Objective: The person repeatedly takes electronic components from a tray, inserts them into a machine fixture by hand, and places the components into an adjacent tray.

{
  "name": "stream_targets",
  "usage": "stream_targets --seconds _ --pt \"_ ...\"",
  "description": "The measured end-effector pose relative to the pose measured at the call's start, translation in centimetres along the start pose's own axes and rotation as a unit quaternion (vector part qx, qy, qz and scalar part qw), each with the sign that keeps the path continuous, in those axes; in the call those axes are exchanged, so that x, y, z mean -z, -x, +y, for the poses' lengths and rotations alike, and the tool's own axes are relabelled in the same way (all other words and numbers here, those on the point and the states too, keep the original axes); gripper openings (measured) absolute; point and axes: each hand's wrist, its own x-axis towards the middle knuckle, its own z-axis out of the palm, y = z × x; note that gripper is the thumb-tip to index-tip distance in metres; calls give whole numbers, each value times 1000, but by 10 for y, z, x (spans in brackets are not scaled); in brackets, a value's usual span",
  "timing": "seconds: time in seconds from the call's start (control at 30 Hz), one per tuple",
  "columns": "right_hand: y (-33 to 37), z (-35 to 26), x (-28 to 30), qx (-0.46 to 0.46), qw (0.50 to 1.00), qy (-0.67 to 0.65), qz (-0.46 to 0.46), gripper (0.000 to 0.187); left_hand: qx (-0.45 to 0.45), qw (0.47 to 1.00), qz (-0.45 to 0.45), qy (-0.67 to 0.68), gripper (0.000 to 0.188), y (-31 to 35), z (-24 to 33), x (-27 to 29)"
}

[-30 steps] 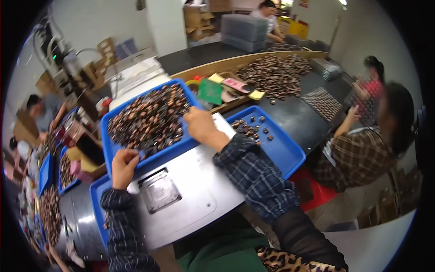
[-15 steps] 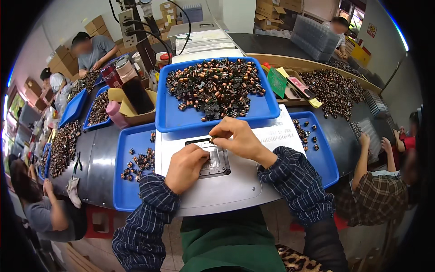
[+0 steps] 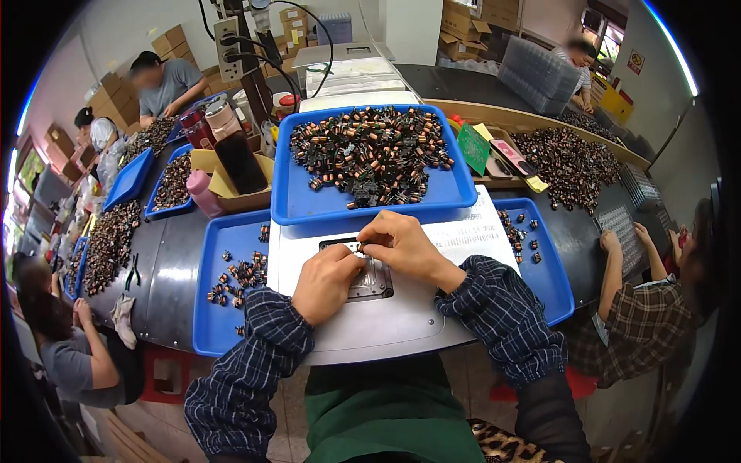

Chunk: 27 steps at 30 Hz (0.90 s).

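Over a dark-framed metal fixture [image 3: 378, 284] set in a silver panel [image 3: 409, 328], both my hands work close together. My right hand [image 3: 405, 245] is closed in a pinch on a small copper-wound coil [image 3: 360, 247], mostly hidden by the fingers. Beside it, my left hand [image 3: 328, 284] has its fingers curled and pressed together near the same spot; what is in them is hidden. Just beyond my hands stands a blue tray [image 3: 305, 210] heaped with black-and-copper coils [image 3: 374, 154].
Lower blue trays with scattered coils flank the panel, one at left [image 3: 212, 328] and one at right [image 3: 552, 282]. A cardboard box [image 3: 255, 199] holding bottles stands left of the heaped tray. A green circuit board [image 3: 472, 148] leans at right. Other people sit around the table.
My left hand has moved right and up, its fingertips now at my right hand. The right hand stays pinched over the fixture. The whole view has shifted slightly.
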Motion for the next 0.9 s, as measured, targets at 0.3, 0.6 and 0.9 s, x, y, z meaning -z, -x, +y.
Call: stream_targets --seconds 0.3,0.6,0.9 --pt "3 -1 -9 49 997 -14 -58 12 171 970 146 97 12 26 -9 34" --pt "4 -9 -19 68 990 83 -93 11 235 941 223 -98 13 70 -61 59" --pt "8 -5 -23 146 981 119 -47 14 105 988 107 -28 20 -50 -52 7"
